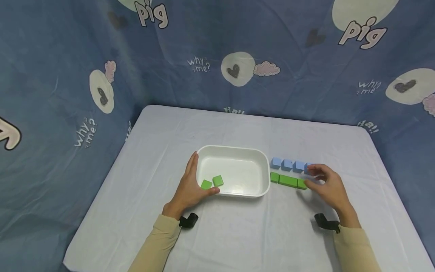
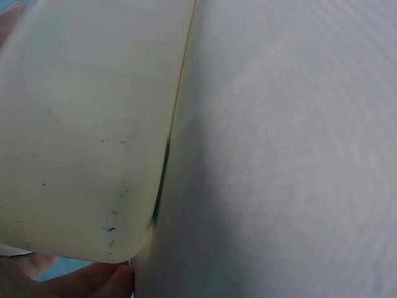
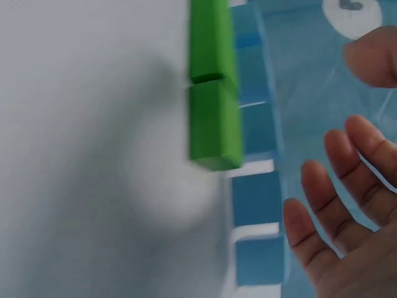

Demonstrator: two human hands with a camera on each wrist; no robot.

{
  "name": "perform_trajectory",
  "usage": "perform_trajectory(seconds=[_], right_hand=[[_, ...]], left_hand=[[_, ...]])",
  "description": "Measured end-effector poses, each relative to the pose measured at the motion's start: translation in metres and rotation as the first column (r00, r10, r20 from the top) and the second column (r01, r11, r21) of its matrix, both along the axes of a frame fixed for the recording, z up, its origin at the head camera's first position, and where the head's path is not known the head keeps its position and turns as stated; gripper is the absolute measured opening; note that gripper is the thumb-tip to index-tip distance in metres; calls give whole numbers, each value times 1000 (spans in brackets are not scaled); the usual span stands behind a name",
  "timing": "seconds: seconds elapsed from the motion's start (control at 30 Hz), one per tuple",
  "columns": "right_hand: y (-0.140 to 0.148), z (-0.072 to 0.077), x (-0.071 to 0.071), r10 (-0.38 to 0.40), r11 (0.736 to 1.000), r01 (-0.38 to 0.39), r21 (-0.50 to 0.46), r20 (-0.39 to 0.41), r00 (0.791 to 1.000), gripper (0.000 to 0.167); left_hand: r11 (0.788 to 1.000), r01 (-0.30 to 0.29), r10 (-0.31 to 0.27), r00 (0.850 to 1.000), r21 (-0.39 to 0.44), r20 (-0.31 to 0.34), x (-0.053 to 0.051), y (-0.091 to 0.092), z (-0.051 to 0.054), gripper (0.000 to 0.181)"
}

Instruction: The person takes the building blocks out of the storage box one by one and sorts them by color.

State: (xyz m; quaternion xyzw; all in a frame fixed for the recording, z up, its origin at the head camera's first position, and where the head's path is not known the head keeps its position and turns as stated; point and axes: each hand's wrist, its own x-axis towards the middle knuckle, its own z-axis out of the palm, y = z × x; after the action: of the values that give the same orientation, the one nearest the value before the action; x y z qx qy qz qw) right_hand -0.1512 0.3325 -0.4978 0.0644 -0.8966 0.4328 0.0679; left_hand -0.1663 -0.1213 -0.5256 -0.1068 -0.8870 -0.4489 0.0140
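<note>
My left hand point(image 1: 190, 187) holds the white plastic tray point(image 1: 234, 194) at its left end. Its thumb lies along the front rim and its fingers along the left wall; the left wrist view shows the tray's outer side point(image 2: 87, 136) close up. Inside the tray, at the front left, lie two green blocks point(image 1: 218, 181). To the right of the tray, my right hand point(image 1: 327, 187) hovers at the end of a row of green blocks point(image 1: 288, 181), fingers apart and nothing between them. Behind that row stands a row of blue blocks point(image 1: 287, 165), its right end partly hidden by the hand.
A white cloth point(image 1: 224, 234) covers the table. Behind it and to the left hangs a blue printed curtain point(image 1: 170, 75). Dark wrist-camera mounts point(image 1: 188, 220) stick out from both wrists.
</note>
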Motion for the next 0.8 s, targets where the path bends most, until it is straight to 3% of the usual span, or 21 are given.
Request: perform_trajectory(seconds=[0.1, 0.3, 0.8], right_hand=[[-2, 6, -5, 24, 993, -30, -111, -59, 998, 46], [-14, 18, -20, 104, 939, -143, -314, -138, 985, 49], [-57, 40, -59, 269, 834, -340, -434, -218, 938, 50]], left_hand=[[1000, -5, 5, 1000, 4, 2, 0, 0, 1, 139], [1000, 1, -1, 1000, 15, 3, 1, 1, 0, 139], [1000, -6, 6, 1000, 13, 7, 4, 2, -1, 139]])
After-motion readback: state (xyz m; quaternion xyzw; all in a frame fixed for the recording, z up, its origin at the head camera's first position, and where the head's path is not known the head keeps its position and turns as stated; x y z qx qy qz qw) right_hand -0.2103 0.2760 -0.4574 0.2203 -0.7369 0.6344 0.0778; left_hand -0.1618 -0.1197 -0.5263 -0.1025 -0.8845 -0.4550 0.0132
